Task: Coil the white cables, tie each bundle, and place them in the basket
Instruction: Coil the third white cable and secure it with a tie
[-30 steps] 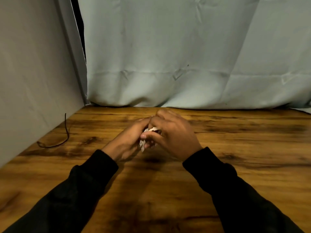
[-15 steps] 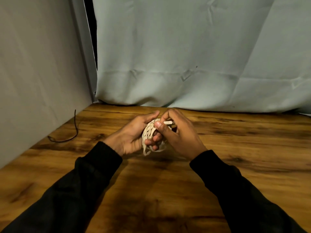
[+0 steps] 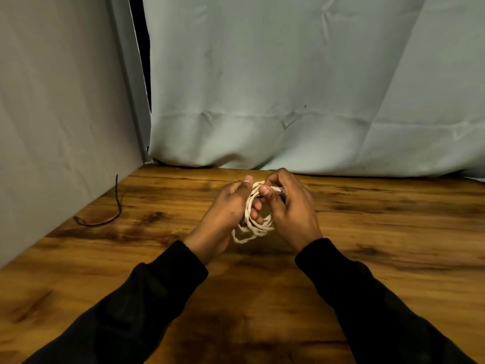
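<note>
Both hands meet over the worktop, just above its far-middle part, with the white cable between them. Left hand: fingers curled through the coil's loops, thumb up along the top, closed on the bundle. Right hand: thumb and forefinger pinched on the cable's end piece at the top of the coil, other fingers curled behind it; can't tell if they touch the loops. Coil is a loose set of rings, lower loops hanging below the hands, close to the worktop; contact with it unclear. Black sleeves on both forearms. Thin dark cord lies on the worktop's far-left part, well apart from the hands, by the grey side panel. Pale curtain behind the worktop's far edge.
</note>
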